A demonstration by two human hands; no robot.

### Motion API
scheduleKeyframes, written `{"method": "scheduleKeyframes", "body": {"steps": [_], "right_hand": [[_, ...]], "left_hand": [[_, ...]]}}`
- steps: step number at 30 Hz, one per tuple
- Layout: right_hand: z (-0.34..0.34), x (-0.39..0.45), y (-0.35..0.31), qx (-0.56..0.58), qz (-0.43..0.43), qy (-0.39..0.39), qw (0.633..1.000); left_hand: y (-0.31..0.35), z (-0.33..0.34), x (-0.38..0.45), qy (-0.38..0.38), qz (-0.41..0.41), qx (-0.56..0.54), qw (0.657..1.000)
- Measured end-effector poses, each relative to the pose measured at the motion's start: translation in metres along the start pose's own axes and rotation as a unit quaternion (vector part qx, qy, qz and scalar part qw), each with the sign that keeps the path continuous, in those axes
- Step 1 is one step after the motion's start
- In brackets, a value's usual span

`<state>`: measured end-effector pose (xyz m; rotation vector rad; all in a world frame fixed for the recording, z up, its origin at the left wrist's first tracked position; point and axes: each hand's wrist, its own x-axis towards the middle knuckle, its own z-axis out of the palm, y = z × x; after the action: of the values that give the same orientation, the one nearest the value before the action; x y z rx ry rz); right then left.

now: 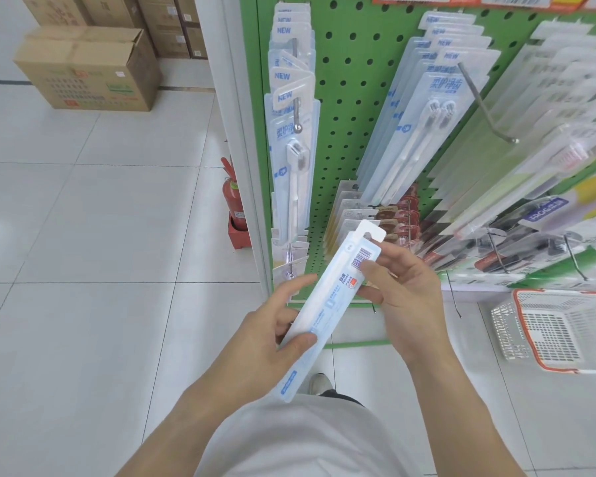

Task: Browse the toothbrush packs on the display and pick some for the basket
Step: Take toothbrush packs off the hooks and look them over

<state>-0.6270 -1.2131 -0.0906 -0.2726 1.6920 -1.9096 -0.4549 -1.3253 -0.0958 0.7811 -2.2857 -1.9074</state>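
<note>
A long white-and-blue toothbrush pack (327, 304) is held in both hands in front of the display, its back with the barcode facing me. My left hand (272, 335) grips its lower half, thumb on the front and fingers behind. My right hand (403, 297) pinches its upper half, thumb just below the barcode. More toothbrush packs (291, 139) hang on hooks of the green pegboard (351, 98), with another row (424, 125) to the right. A white basket with a red rim (520, 325) stands on the floor at the lower right, nothing visible inside it.
A red fire extinguisher (233, 201) stands on the floor left of the display's white post. Cardboard boxes (90, 70) are stacked at the far left on the white tiled floor. Further packs (547, 215) crowd the right side of the display. A bare hook (486, 105) juts out.
</note>
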Motion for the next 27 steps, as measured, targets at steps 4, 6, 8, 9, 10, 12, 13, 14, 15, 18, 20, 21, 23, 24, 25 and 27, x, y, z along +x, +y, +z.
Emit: {"method": "scheduleKeyframes", "body": {"steps": [4, 6, 8, 9, 10, 12, 13, 14, 15, 18, 20, 21, 23, 24, 25, 27], "right_hand": [[0.0, -0.002, -0.005, 0.0, -0.01, -0.003, 1.0], [0.0, -0.003, -0.006, -0.003, -0.012, 0.002, 1.0], [0.0, -0.003, -0.006, 0.006, -0.014, 0.019, 1.0], [0.0, -0.003, -0.006, 0.011, -0.014, 0.031, 0.999], [-0.002, -0.002, -0.006, 0.015, -0.012, 0.041, 0.999], [-0.005, 0.0, -0.006, 0.026, -0.002, 0.054, 0.998], [-0.007, 0.0, -0.006, 0.03, 0.004, 0.056, 0.998], [-0.009, 0.001, -0.006, 0.031, 0.008, 0.055, 0.998], [-0.01, 0.001, -0.006, 0.03, 0.013, 0.051, 0.998], [-0.015, 0.002, -0.008, 0.012, 0.018, 0.025, 0.999], [-0.018, 0.003, -0.01, -0.014, 0.019, 0.014, 1.0], [-0.02, 0.003, -0.011, -0.029, 0.016, 0.015, 0.999], [-0.021, 0.003, -0.012, -0.045, 0.009, 0.025, 0.999], [-0.021, 0.002, -0.012, -0.045, 0.007, 0.029, 0.999], [-0.021, 0.001, -0.011, -0.044, 0.005, 0.033, 0.998], [-0.021, 0.0, -0.01, -0.054, -0.002, 0.04, 0.998]], "left_hand": [[-0.002, -0.002, 0.0, 0.029, -0.016, -0.02, 0.999], [-0.002, -0.003, 0.0, 0.032, -0.027, -0.033, 0.999], [-0.004, -0.007, 0.001, 0.044, -0.035, -0.047, 0.997], [-0.005, -0.01, 0.003, 0.054, -0.042, -0.041, 0.997], [-0.007, -0.014, 0.004, 0.061, -0.055, -0.034, 0.996], [-0.007, -0.023, 0.007, 0.072, -0.078, -0.017, 0.994], [-0.007, -0.028, 0.008, 0.076, -0.085, -0.013, 0.993], [-0.007, -0.032, 0.008, 0.084, -0.09, -0.016, 0.992], [-0.007, -0.036, 0.008, 0.094, -0.094, -0.023, 0.991], [-0.006, -0.041, 0.007, 0.134, -0.097, -0.045, 0.985], [-0.006, -0.04, 0.006, 0.17, -0.09, -0.051, 0.98], [-0.005, -0.04, 0.005, 0.182, -0.082, -0.053, 0.978], [-0.002, -0.038, 0.004, 0.192, -0.069, -0.052, 0.977], [-0.001, -0.036, 0.003, 0.195, -0.064, -0.051, 0.977], [-0.002, -0.035, 0.003, 0.197, -0.06, -0.051, 0.977], [-0.004, -0.033, 0.003, 0.204, -0.054, -0.05, 0.976]]}}
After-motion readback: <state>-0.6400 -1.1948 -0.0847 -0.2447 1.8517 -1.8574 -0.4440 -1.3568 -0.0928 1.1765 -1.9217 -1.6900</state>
